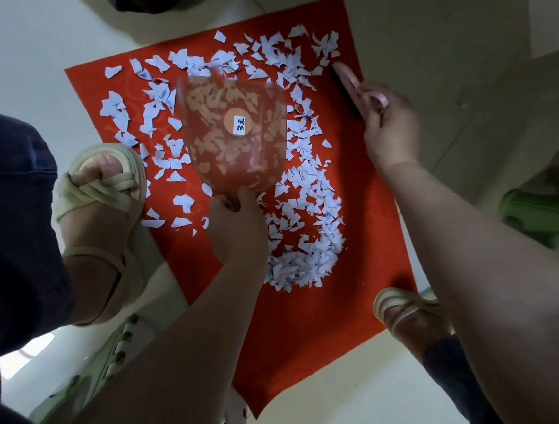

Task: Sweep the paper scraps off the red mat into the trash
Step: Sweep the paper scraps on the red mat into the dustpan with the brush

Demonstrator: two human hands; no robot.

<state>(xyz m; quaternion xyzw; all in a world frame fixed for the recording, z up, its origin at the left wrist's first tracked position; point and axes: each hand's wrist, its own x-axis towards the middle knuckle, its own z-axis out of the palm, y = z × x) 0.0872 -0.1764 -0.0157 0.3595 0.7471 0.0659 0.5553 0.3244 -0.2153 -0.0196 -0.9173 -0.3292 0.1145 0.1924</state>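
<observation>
1. The paper scraps (304, 267) are small torn white pieces. I judge them nearly weightless and limp, so they will flutter or skid at a quick stroke. Short, low brush strokes should suit them better than picking them up by hand.
2. They lie all over the red mat (294, 340) on the floor (34, 42). They are thin at the far and left parts and heaped in a dense band curving down the near right side.
3. The mat looks thin and soft, so it may ruck up under the brush. A sandalled foot (107, 178) rests on its left edge and another (407, 309) on its near right edge.
4. The left hand (236, 228) is curled around the handle of a translucent dustpan (233, 148), held over the mat's middle. The dustpan looks like light, stiff plastic.
5. The right hand (392, 127) grips a pink brush (347, 80) at the far right edge, its bristles beside the outermost scraps.
6. Count: one mat, one dustpan, one brush, two hands at work. The scraps are too many to count, likely well over a hundred.
7. I cannot pick out any trash container for certain.
</observation>
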